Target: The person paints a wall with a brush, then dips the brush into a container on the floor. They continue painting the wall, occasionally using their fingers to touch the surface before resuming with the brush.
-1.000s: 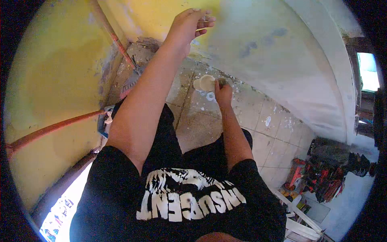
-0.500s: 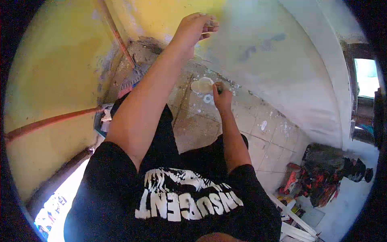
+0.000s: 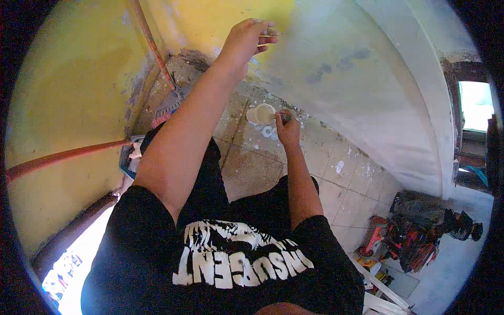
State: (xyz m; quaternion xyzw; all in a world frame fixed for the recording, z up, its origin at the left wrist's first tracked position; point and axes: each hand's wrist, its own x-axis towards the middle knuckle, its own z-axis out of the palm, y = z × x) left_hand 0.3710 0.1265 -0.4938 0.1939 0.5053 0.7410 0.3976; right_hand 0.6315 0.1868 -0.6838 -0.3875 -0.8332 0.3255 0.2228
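Note:
My left hand (image 3: 251,42) is raised beside the yellow and pale wall (image 3: 325,47), its fingers bent and apart with nothing visible between them. Lower down, my right hand (image 3: 289,130) is closed around what looks like a paintbrush (image 3: 275,115), mostly hidden by the fingers. Its pale end reaches the rim of a small white container (image 3: 264,111) on the floor. Whitish, round items (image 3: 268,131) lie just below that container, too small to make out fully.
White splashes mark the tiled floor (image 3: 310,157). A broom (image 3: 169,105) leans in the corner at the left, and a reddish pipe (image 3: 68,157) runs along the left wall. Dark bags and red items (image 3: 404,226) are piled at the right, near white bars (image 3: 386,289).
The view has shifted slightly. My right hand and the brush now sit at the container's right rim, and the container shows more clearly. My left hand stays raised by the wall.

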